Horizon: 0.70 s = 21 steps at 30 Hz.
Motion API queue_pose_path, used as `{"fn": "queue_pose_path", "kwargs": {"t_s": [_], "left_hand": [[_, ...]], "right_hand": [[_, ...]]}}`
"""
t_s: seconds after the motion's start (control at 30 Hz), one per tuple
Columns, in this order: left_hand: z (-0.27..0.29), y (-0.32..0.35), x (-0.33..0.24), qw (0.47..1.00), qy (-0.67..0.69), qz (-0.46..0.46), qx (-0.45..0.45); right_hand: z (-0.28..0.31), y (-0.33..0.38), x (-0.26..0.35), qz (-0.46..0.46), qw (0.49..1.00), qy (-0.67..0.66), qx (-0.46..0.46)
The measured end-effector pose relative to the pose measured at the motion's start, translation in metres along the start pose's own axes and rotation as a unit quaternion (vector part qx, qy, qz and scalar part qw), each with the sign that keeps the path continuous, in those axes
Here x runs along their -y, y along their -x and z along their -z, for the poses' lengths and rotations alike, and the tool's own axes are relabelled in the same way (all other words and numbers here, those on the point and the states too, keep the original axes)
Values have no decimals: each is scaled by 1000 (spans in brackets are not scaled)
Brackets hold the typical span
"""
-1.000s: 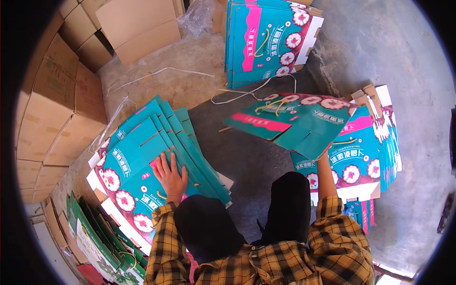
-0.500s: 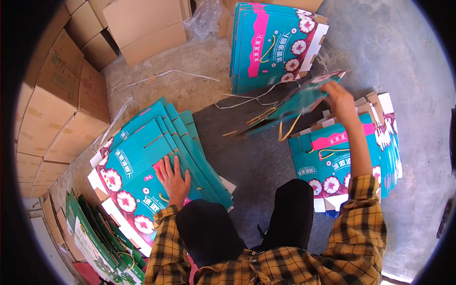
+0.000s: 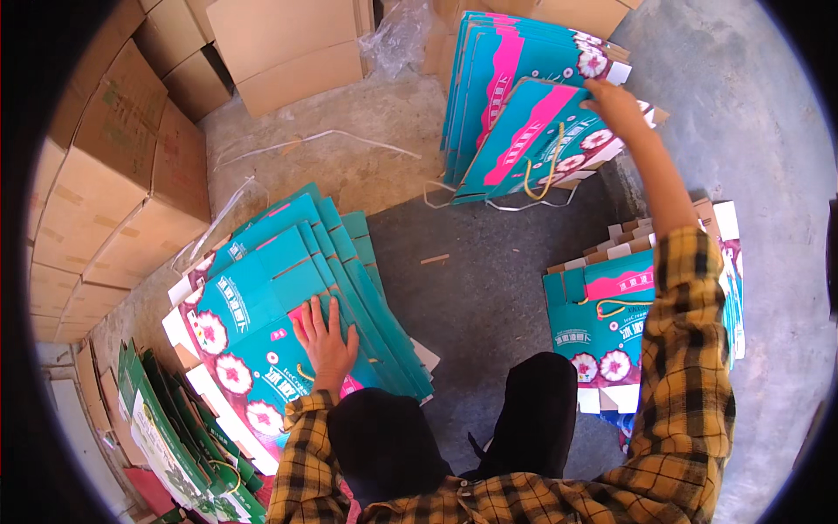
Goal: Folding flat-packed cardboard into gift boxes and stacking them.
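Observation:
My left hand [image 3: 326,346] lies flat, fingers spread, on a slanting stack of folded-flat teal cartons [image 3: 262,293] printed with pink bands and round fruit slices. With my arm stretched far forward, my right hand [image 3: 614,108] grips the upper corner of a single flat teal carton [image 3: 524,144] with a yellow cord handle. That carton leans, tilted, against the front of another upright stack of teal cartons [image 3: 474,83]. The thumb side of the right hand is partly hidden.
Another teal carton stack [image 3: 602,323] stands near my right knee, partly behind my right sleeve. Brown boxes [image 3: 105,201] are piled at left; green cartons [image 3: 166,437] stand at lower left. White strapping [image 3: 323,135] and clear plastic film [image 3: 397,39] lie on the floor.
My right hand has carried the flat carton forward, from above the middle floor to the front of the far stack. My left hand has stayed on its stack.

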<state>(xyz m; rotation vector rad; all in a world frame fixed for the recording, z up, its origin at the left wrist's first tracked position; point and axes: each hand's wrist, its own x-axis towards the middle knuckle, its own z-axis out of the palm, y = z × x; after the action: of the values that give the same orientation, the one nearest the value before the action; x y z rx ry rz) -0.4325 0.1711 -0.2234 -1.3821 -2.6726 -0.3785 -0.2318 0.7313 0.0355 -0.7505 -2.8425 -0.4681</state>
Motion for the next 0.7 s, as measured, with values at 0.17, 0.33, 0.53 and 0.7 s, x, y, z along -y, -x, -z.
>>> {"fn": "queue_pose_path", "kwargs": {"t_s": [0.17,0.33,0.53,0.7], "left_hand": [[4,9,12,1000,-24,14,14],[-6,2,-1,1000,-4,1,7],[-3,4,5,1000,-12,6,19],[-6,6,8,1000,-21,2,9]], "right_hand": [[-42,-39,36,-76,997,-24,-3],[-85,-47,20,-86,969,-144,-181],[-132,17,87,-99,966,-237,-37],[-148,158,190,-8,882,-402,246]]}}
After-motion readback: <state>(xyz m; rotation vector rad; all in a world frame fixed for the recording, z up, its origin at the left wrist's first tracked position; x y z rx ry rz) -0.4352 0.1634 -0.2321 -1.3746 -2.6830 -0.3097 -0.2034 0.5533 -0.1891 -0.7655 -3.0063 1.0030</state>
